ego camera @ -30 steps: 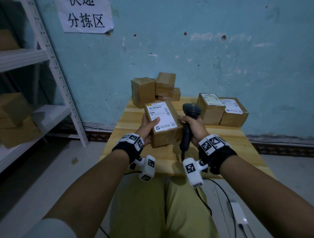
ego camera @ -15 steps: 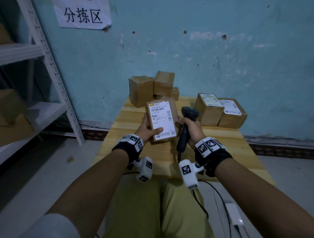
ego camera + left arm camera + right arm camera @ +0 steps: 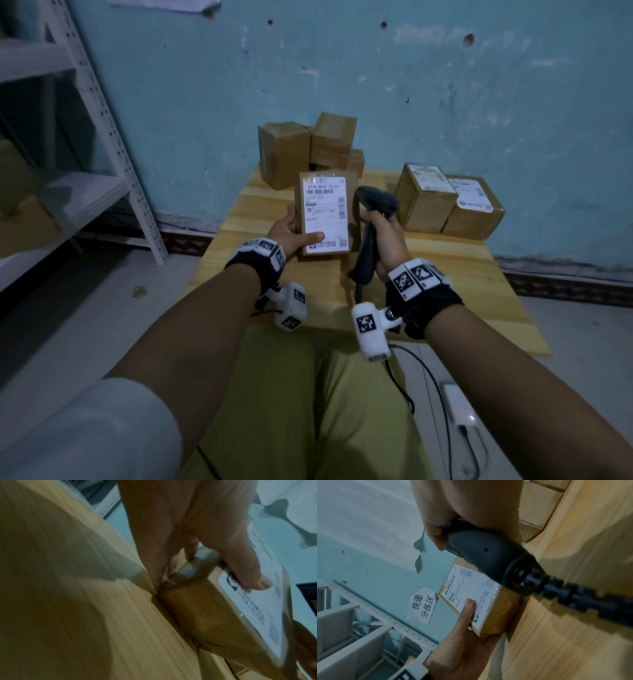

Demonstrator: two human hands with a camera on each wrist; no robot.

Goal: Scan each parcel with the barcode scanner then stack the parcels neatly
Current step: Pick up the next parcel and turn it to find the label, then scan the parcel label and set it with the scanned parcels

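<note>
My left hand grips a brown cardboard parcel stood on end on the wooden table, its white shipping label facing me, thumb pressed on the label's lower part. In the left wrist view the thumb lies on the label and the fingers wrap behind the parcel. My right hand grips the black barcode scanner by its handle, right of the parcel, head up. The right wrist view shows the scanner, its cable, and the parcel.
Two labelled parcels sit side by side at the table's right back. Several unlabelled-looking boxes are piled at the back centre against the blue wall. A white metal shelf rack stands left. A white adapter and cable lie on the floor.
The parcel has been tipped up from lying tilted to standing on end with its label facing me. The scanner stays beside it in my right hand.
</note>
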